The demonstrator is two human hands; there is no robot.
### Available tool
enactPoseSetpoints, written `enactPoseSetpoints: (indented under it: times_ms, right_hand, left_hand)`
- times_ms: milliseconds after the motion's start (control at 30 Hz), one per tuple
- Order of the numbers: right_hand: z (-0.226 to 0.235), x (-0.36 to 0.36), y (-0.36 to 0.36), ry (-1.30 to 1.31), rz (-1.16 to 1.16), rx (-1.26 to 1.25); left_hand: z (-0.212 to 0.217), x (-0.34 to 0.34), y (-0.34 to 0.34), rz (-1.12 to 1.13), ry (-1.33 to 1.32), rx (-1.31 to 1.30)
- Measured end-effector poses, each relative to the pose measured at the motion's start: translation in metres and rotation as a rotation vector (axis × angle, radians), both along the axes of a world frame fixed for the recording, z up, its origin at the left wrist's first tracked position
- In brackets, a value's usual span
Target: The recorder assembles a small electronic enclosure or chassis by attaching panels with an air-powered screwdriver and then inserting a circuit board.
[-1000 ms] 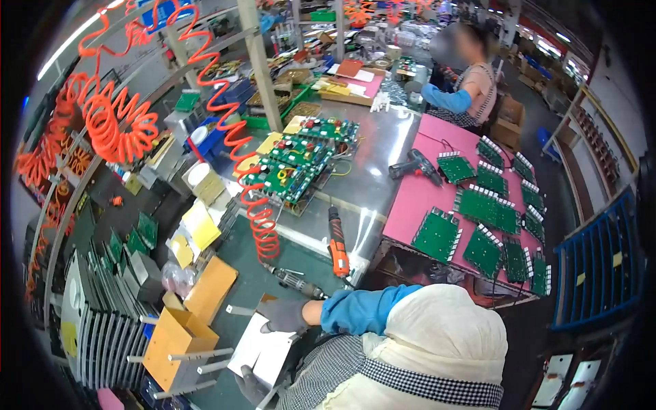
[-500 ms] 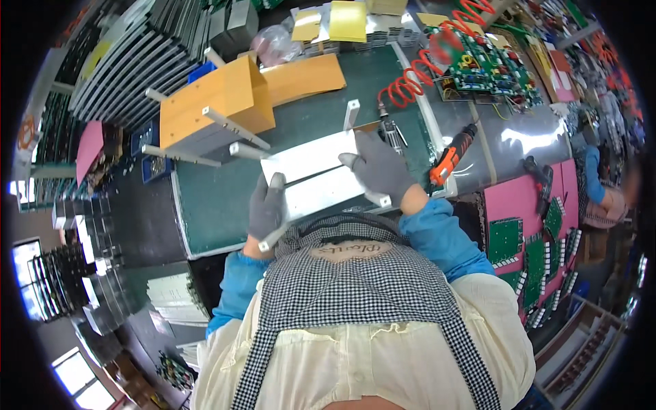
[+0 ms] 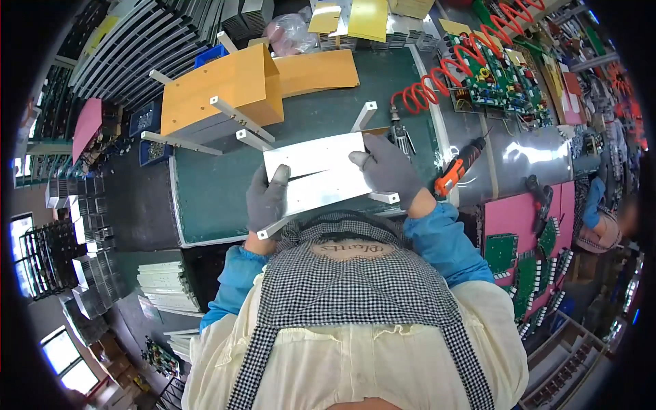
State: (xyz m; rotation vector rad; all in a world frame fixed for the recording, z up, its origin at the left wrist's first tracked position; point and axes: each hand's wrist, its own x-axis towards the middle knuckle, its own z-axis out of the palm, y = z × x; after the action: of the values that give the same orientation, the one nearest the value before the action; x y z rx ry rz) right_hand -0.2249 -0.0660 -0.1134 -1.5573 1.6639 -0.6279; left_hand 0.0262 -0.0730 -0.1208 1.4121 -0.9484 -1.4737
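My left hand (image 3: 264, 203), in a grey glove, grips the left end of two silver metal plates, its thumb on top. Gloved too, my right hand (image 3: 392, 172) holds their right end, thumb pressed on the face. The far plate (image 3: 314, 154) and the near plate (image 3: 326, 191) lie along each other, a thin dark gap between them at the left. White square posts stick out around the plates, one post (image 3: 364, 116) at the far right and another (image 3: 384, 197) at the near right. How the posts join the plates is hidden.
An orange-faced box-like part (image 3: 225, 89) with white posts stands on the green bench mat (image 3: 212, 205). An orange electric screwdriver (image 3: 459, 166) lies right, beside a coiled red air hose (image 3: 424, 94) with a tool. Green circuit boards (image 3: 502, 251) rest on pink sheet; another person (image 3: 598, 219) is far right.
The gap between the two plates has narrowed. Both hands keep their hold, and the right thumb has shifted slightly along the plate. The whole view has moved a little.
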Motion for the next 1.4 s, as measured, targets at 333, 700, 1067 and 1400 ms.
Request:
enactPoseSetpoints:
  times_ms: [333,700,1067,1400]
  right_hand:
    - [-0.008,0.002,-0.012,0.064,-0.001,-0.135]
    - [0.003,0.005,-0.010,-0.031,0.008,-0.135]
    - [0.012,0.005,0.001,-0.121,-0.004,-0.162]
    - [0.003,0.004,-0.008,-0.046,0.001,-0.196]
  left_hand:
    - [-0.005,0.006,-0.002,-0.001,-0.162,0.040]
    - [-0.005,0.004,0.004,0.048,-0.154,0.037]
    - [0.003,0.000,0.017,0.107,-0.124,0.099]
    - [0.002,0.005,0.011,0.073,-0.078,0.069]
